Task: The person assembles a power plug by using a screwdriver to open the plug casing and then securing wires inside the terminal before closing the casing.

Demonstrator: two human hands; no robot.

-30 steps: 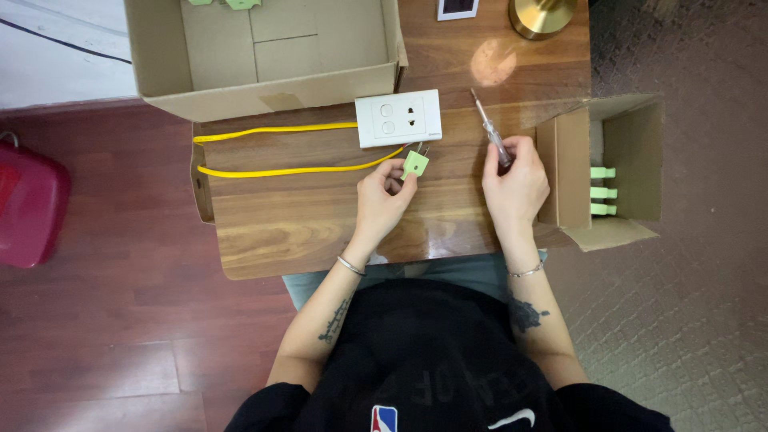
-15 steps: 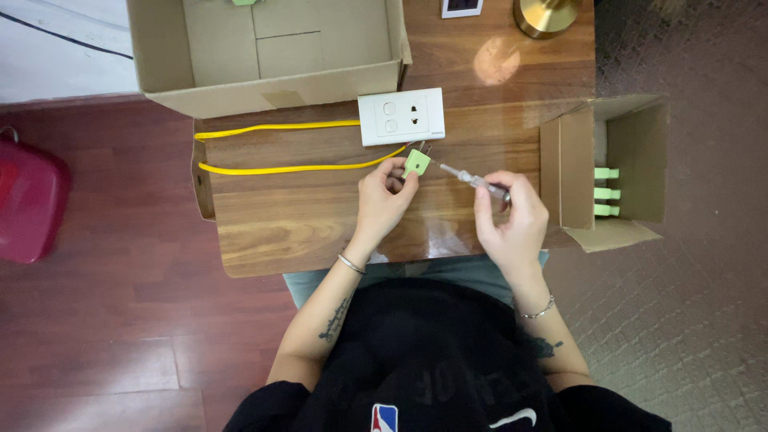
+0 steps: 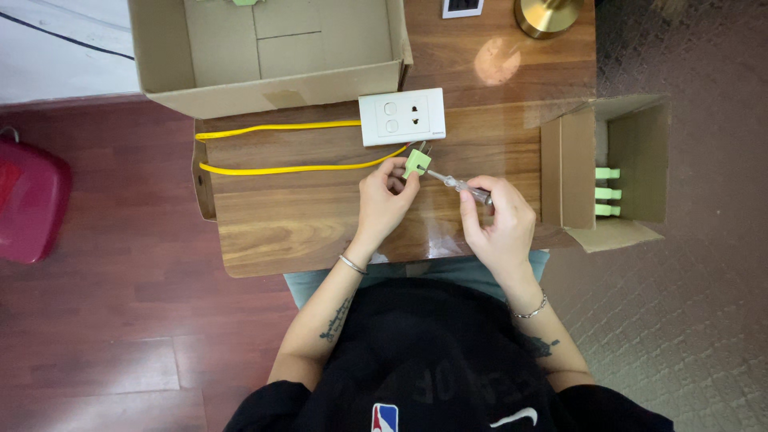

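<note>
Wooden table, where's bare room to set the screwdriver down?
Bare wood lies on the table below the yellow cable, left of the left hand. Crowded: around the green plug, white socket plate and right hand.

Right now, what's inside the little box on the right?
Three green plugs lie stacked against the back wall of the small box. The flap hides its near side, so more could sit there.

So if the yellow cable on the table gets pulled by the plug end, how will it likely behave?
The yellow cable lies in a long loop, so it is probably floppy and would likely trail. It looks thin, likely light. The left hand holds its green plug.
</note>
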